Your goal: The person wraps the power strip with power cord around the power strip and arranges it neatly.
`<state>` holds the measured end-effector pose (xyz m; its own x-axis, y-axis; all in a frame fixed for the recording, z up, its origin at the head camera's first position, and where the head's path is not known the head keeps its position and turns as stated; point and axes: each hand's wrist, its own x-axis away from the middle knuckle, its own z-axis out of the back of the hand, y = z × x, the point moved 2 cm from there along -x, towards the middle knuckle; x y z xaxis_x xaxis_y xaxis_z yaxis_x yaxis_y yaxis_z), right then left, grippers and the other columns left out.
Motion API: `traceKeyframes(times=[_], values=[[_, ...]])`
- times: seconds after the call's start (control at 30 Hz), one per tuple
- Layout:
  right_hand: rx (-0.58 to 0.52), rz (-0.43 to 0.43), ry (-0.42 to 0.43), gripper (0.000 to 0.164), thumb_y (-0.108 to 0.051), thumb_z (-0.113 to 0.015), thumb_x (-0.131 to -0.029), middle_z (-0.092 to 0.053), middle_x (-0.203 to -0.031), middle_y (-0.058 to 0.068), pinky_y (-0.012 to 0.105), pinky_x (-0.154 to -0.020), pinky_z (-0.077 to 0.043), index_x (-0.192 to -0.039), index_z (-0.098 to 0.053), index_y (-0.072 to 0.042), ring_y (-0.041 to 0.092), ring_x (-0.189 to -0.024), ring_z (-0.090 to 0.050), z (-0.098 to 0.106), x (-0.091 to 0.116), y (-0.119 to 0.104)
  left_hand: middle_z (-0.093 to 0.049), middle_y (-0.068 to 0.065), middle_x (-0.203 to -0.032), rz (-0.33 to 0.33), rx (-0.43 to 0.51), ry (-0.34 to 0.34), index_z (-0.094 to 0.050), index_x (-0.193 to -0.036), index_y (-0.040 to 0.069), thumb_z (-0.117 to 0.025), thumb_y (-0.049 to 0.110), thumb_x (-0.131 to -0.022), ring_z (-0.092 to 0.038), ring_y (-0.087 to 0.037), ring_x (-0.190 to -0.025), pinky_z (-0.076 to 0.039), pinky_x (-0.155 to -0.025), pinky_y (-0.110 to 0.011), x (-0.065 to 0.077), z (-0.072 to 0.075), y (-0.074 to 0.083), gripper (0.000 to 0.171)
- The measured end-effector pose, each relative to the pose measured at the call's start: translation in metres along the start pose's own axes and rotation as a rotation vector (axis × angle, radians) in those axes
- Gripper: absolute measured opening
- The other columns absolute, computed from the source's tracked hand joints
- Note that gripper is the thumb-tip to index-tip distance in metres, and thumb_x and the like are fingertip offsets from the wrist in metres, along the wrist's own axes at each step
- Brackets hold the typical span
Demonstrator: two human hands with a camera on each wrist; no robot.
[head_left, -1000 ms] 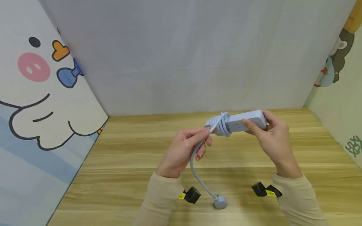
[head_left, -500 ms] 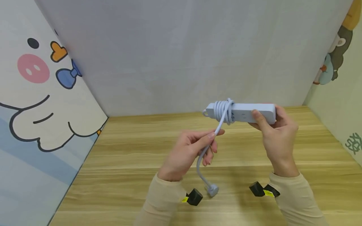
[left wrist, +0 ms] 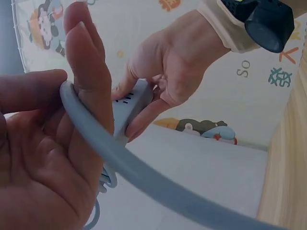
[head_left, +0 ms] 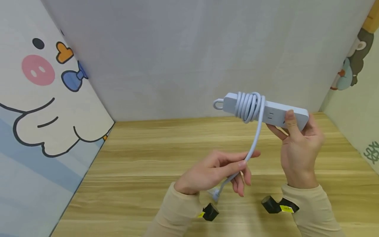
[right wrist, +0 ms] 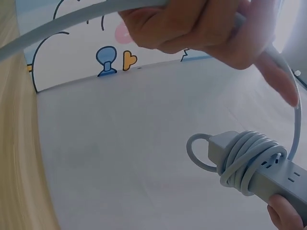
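Note:
A pale white-blue power strip (head_left: 275, 113) is held above the table, its cord (head_left: 250, 107) wound several times around the left part of its body. My right hand (head_left: 302, 151) grips the strip's right end, thumb across the socket face. With thumb and fingers my left hand (head_left: 219, 171) pinches the loose length of cord below the coils. In the left wrist view the cord (left wrist: 158, 187) runs between thumb and index finger. The plug (head_left: 215, 195) hangs at the cord's end, partly hidden by the left hand. A small cord loop (right wrist: 194, 153) sticks out at the strip's far end.
A wood-grain table (head_left: 142, 158) lies under both hands. Behind it stands a plain grey-white backdrop (head_left: 177, 65); panels with cartoon prints (head_left: 38, 82) flank the left and right. Each wrist wears a small black camera (head_left: 211, 211).
Both hands have moved right. The strip has risen and turned, its left end now higher than its right. The left hand keeps its hold on the cord, while the plug has swung left.

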<state>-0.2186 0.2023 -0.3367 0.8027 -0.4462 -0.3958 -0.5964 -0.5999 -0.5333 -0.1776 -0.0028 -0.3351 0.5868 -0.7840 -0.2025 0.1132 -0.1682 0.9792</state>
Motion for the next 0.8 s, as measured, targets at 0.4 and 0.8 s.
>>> traceKeyframes(times=[0.4, 0.8], values=[[-0.29, -0.313, -0.038, 0.02, -0.007, -0.056, -0.103, -0.06, -0.115, 0.02, 0.043, -0.084, -0.059, -0.116, -0.059, 0.007, 0.035, -0.089, -0.076, 0.009, -0.006, -0.003, -0.064, -0.027, -0.087, 0.142, -0.088, -0.007, -0.053, -0.142, -0.006, -0.045, 0.011, -0.109, -0.063, -0.009, -0.063, -0.054, -0.065, -0.022, -0.004, 0.009, -0.012, 0.038], [-0.614, -0.549, -0.078, 0.019, -0.009, -0.05, -0.105, -0.065, -0.113, 0.028, 0.05, -0.084, -0.058, -0.118, -0.053, 0.004, 0.044, -0.105, -0.071, 0.012, -0.007, -0.005, -0.062, -0.002, -0.071, 0.258, -0.196, 0.13, -0.069, -0.124, 0.0, -0.052, 0.025, -0.107, -0.058, -0.012, -0.06, -0.053, -0.062, -0.023, -0.005, 0.038, -0.032, 0.034]])
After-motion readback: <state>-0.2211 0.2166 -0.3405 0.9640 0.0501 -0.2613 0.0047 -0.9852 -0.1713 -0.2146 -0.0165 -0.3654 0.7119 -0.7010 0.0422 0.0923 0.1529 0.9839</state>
